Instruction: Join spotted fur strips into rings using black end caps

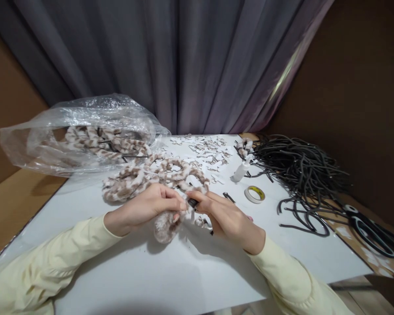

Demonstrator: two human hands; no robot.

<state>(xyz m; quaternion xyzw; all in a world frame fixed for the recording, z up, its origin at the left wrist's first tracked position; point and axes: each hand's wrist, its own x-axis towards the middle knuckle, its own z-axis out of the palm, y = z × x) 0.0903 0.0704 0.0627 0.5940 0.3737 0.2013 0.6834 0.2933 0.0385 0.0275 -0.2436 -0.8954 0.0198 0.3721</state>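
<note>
My left hand (162, 202) is closed, its thumb and fingers pinching a brown-and-white fluffy fabric tube (165, 228) that hangs below it. Close beside it, my right hand (228, 221) is closed on a small black object (192, 202); its kind is partly hidden by the fingers. The fingertips of both hands nearly meet over the end of the fluffy tube. Just beyond them lie several fluffy rings (175, 168) of the same patterned fabric. Under my right hand are small fabric scraps (202, 221).
A clear plastic bag (118, 107) of fluffy pieces stands at the left. Small scraps (213, 148) litter the table's back. To the right are a white bottle (240, 171), a tape roll (255, 195), a heap of black cords (298, 162) and scissors (369, 232).
</note>
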